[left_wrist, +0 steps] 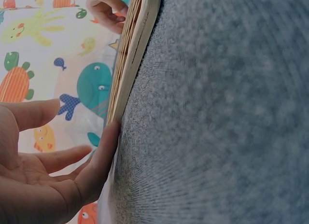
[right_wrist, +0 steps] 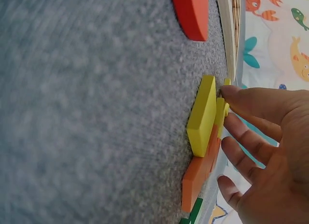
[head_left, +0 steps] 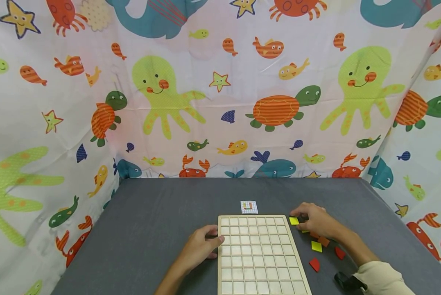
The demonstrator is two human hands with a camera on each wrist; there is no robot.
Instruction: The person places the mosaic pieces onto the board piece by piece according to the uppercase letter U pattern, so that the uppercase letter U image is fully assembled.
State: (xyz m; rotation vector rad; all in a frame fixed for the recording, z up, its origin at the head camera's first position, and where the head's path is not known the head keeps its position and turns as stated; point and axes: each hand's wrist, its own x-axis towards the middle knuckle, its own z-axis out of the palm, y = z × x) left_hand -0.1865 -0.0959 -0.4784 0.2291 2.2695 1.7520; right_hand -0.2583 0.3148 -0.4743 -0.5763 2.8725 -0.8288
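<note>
A wooden grid board [head_left: 255, 237] with pale square cells lies in front of me. My left hand [head_left: 202, 245] is at its left edge, thumb above the rim. In the left wrist view, one fingertip of the left hand [left_wrist: 58, 161] touches the board's side [left_wrist: 126, 84], while the thumb stands apart. Just off the board's far right corner, my right hand [head_left: 317, 220] pinches a yellow square tile [head_left: 293, 221] between thumb and finger. In the right wrist view, the right hand [right_wrist: 270, 137] partly hides that tile behind its thumb.
Right of the board lie another yellow tile [head_left: 316, 246], orange tiles [head_left: 323, 241] and red curved-edged pieces [head_left: 314, 264]. A green piece [right_wrist: 195, 212] shows in the right wrist view. A small pattern card [head_left: 249, 207] lies beyond the board. A patterned curtain [head_left: 220, 102] hangs behind the grey table [head_left: 161, 205].
</note>
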